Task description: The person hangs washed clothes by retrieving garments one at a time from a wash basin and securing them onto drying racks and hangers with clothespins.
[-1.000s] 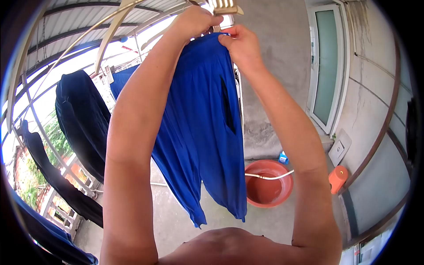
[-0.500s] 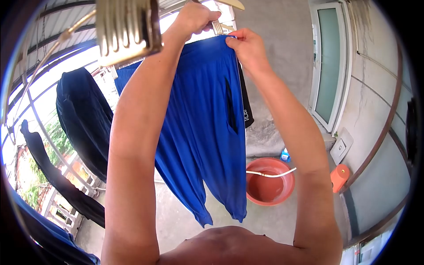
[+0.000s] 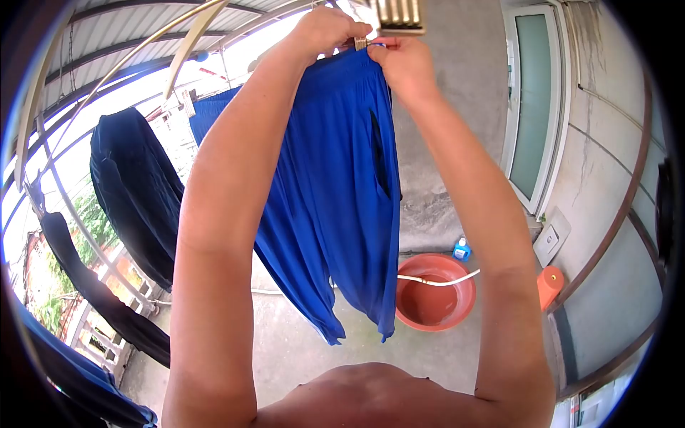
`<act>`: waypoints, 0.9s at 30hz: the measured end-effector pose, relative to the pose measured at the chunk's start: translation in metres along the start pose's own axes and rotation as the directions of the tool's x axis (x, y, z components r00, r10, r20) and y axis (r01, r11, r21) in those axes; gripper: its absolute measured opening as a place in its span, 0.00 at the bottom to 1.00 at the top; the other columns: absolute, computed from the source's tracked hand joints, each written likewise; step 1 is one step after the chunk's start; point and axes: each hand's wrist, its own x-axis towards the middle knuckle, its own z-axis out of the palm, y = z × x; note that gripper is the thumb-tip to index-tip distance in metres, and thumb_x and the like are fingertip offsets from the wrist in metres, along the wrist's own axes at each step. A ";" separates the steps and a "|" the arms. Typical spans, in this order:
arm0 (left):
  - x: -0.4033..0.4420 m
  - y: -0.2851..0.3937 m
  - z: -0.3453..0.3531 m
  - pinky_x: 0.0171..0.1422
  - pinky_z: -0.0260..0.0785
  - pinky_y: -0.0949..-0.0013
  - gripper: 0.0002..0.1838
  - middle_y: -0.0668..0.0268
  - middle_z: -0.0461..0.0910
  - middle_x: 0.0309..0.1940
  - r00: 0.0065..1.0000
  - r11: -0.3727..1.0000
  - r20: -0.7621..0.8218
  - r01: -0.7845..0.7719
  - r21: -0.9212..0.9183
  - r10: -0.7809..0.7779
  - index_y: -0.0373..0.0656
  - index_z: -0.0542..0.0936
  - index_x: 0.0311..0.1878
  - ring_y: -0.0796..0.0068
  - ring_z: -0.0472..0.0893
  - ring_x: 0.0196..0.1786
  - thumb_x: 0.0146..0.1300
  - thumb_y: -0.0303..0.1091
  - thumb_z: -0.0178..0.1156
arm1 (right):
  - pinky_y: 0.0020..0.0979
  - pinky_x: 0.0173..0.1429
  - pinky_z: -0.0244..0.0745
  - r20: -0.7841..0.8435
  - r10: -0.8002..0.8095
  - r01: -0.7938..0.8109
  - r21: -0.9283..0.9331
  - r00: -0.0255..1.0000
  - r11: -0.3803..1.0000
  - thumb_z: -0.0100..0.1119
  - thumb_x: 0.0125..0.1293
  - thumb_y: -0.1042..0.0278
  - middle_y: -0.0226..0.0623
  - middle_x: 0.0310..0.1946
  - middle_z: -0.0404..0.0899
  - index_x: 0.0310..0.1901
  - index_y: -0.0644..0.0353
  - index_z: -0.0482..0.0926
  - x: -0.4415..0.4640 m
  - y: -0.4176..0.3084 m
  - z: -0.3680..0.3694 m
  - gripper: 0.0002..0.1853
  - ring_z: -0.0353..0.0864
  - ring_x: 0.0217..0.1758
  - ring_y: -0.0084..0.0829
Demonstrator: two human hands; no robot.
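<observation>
A pair of blue pants (image 3: 321,157) hangs waistband up in front of me, its legs hanging down. My right hand (image 3: 408,68) pinches the waistband's right corner between thumb and fingers. Just left of it, my left hand (image 3: 330,32) is closed at a small metal hanger clip (image 3: 362,43), its thumb by the clip; most of its fingers are hidden. Another clip (image 3: 188,104) sits at the waistband's left end. My left forearm covers part of the pants.
Dark garments (image 3: 132,185) hang on the left near a white railing (image 3: 100,335). On the floor stand a red basin (image 3: 457,314) with a white hose (image 3: 442,283) across it and a blue bottle (image 3: 462,250). A large metal clip (image 3: 399,16) hangs close overhead. A door (image 3: 531,107) is at right.
Both hands and the pants have risen slightly. The near metal clip overhead shows at upper right instead of upper left. My right hand still pinches the waistband.
</observation>
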 end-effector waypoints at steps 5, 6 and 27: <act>0.003 0.003 0.002 0.25 0.68 0.73 0.11 0.66 0.77 0.21 0.929 0.887 -0.128 -0.281 0.367 0.348 0.39 0.78 0.30 0.76 0.75 0.22 0.55 0.37 0.61 | 0.26 0.34 0.70 -0.057 -0.097 0.094 -0.055 0.994 0.994 0.63 0.51 0.74 0.33 0.25 0.77 0.35 0.66 0.80 -0.007 -0.001 -0.002 0.10 0.75 0.28 0.24; 0.003 0.001 0.002 0.23 0.67 0.72 0.10 0.65 0.76 0.18 0.963 0.958 -0.159 -0.176 0.228 0.215 0.41 0.79 0.32 0.76 0.75 0.21 0.53 0.37 0.62 | 0.26 0.34 0.70 -0.061 -0.091 0.088 -0.053 0.994 0.995 0.63 0.51 0.74 0.33 0.25 0.77 0.35 0.66 0.80 -0.010 0.000 -0.004 0.10 0.75 0.28 0.24; 0.009 -0.002 -0.006 0.33 0.69 0.67 0.28 0.59 0.80 0.28 0.983 0.763 -0.077 -0.078 0.641 0.165 0.37 0.82 0.37 0.69 0.77 0.27 0.54 0.58 0.59 | 0.27 0.33 0.71 -0.196 -0.123 0.100 -0.125 0.973 0.987 0.67 0.49 0.70 0.36 0.25 0.75 0.30 0.64 0.72 -0.007 -0.015 0.005 0.12 0.75 0.29 0.27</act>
